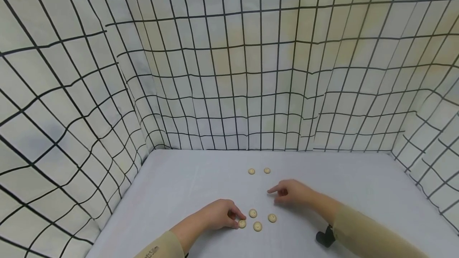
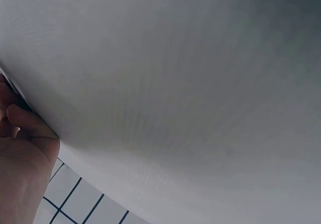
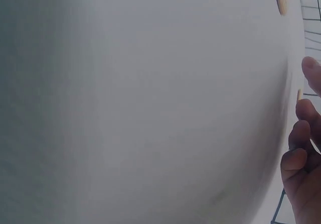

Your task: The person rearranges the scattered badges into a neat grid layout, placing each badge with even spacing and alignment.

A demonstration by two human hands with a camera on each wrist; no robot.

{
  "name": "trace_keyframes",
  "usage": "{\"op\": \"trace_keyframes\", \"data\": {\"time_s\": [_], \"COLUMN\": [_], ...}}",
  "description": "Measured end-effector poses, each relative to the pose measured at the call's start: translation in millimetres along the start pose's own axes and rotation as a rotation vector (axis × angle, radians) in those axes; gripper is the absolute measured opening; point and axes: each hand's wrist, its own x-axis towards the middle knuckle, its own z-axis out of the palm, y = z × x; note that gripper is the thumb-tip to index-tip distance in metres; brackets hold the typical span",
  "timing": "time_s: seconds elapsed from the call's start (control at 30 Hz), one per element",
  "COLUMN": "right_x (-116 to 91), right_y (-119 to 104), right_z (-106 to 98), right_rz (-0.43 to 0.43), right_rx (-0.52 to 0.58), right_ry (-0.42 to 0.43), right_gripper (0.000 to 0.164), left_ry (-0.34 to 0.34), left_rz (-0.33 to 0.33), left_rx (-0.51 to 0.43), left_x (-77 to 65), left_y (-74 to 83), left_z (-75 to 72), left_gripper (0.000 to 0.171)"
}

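Button (image 1: pixel 242 223), one, pale tan, round: lies on the white table, leftmost of the near group, at the left hand's fingertips.

Left hand (image 1: pixel 218 215), one: thumb and forefinger narrow, bent down to the button's edge in what looks like a pinch. Whether the button is lifted at all cannot be told; the left wrist view does not show it.

Companion buttons, three, same kind, near group: upper button (image 1: pixel 252 213), lower button (image 1: pixel 257 226) and right-hand button (image 1: pixel 272 218), all apart from one another.

Right hand (image 1: pixel 292 192), one: between the near group and the far pair, to the right; forefinger stretched out, thumb apart from it, other fingers curled in; nothing seen in its grasp. Contact with the table cannot be told.

Far pair, two: left far button (image 1: pixel 251 171) and right far button (image 1: pixel 267 170), side by side, well apart from the near group.

Table (image 1: pixel 193 178), one, white; grid-patterned cloth (image 1: pixel 251 71) behind and at both sides.

Step, as judged: buttons being handled singly, the leftmost in hand. The next move seems to call for a firm fingertip hold on a thin rim, and care not to nudge its neighbours.
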Motion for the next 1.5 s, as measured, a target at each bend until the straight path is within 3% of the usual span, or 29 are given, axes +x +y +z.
{"op": "trace_keyframes", "data": {"time_s": [0.5, 1.5], "right_x": [-22.0, -24.7], "right_y": [-10.7, -13.3], "right_z": [14.7, 17.4], "right_rz": [-0.082, -0.133], "right_rx": [0.031, -0.035], "right_ry": [-0.12, -0.166], "right_gripper": [0.028, 0.024], "left_ry": [-0.002, 0.002], "left_rz": [0.011, 0.014], "left_rx": [0.012, -0.001], "left_x": [0.1, -1.4], "left_y": [-1.1, 0.2], "left_z": [0.4, -0.6], "left_gripper": [0.02, 0.02]}}
